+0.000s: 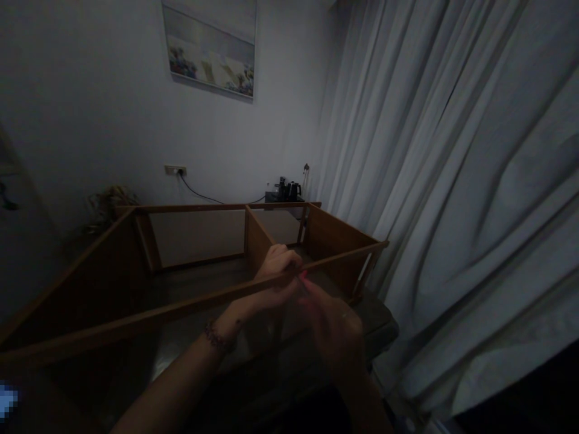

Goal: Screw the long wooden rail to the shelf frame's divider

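The wooden frame lies toward seven o'clock, the left hand clasping its front rail. The right hand, at five, is blurred — I cannot tell its grip — and could slip if pushed askew.

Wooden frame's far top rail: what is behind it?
Behind the wooden frame's far top rail are a black kettle on a dark stand and a black cord from a wall socket. The rail covers where the cord dips.

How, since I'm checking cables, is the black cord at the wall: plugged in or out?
Plugged in: the black cord runs from a plug seated in the wall socket.
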Tool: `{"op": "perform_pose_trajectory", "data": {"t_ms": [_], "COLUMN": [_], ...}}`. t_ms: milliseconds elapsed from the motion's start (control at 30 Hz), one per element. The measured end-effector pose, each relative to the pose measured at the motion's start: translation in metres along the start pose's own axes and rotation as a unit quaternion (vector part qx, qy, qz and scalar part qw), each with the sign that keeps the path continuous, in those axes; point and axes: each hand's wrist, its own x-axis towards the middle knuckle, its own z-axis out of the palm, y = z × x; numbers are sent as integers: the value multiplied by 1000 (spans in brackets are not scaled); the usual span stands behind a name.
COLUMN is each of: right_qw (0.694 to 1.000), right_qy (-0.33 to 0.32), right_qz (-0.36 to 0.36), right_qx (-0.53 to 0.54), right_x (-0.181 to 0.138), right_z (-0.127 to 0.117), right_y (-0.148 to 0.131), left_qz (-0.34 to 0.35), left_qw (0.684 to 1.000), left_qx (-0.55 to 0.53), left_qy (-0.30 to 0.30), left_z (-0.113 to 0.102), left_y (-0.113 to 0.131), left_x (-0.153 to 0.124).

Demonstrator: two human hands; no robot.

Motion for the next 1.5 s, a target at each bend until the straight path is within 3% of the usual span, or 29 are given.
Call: {"op": "perform_pose_trajectory", "data": {"t_ms": [67,167,300,400,467,667,800,867,1067,1167,1267,1333,1500], "right_qw": [1000,988,902,862,871,978,995,995,997,993,962,942,964], "right_qy": [-16,-47,-49,1,34,80,38,16,1,8,6,4,-17], "right_qz": [1,92,257,301,283,88,-51,-75,-11,75,196,238,197], "right_qx": [-1,114,343,409,399,174,74,63,76,93,191,235,175], "right_x": [1,3,5,5,4,-2,1,4,22,25,21,17,8], "right_z": [0,3,14,23,27,22,6,-1,-7,-5,-1,1,0], "right_y": [-1,-10,-27,-31,-26,3,10,10,0,-4,-4,-3,-6], "left_qz": [5,6,-11,-14,-17,-4,2,4,-30,-22,-10,-1,8], "left_qw": [1000,1000,1000,1000,1000,1000,1000,1000,1000,1000,1000,1000,1000], "left_qx": [0,-2,-2,-1,1,-2,-8,-8,-5,-3,6,7,10], "left_qy": [3,1,-1,-2,3,11,18,18,6,4,3,5,6], "left_z": [0,-1,-3,-4,-3,1,2,1,-1,-1,-1,-1,0], "left_y": [-1,0,5,6,6,1,-1,1,7,6,3,2,2], "left_x": [-1,-2,-2,-1,0,-2,-2,-1,0,0,0,0,1]}}
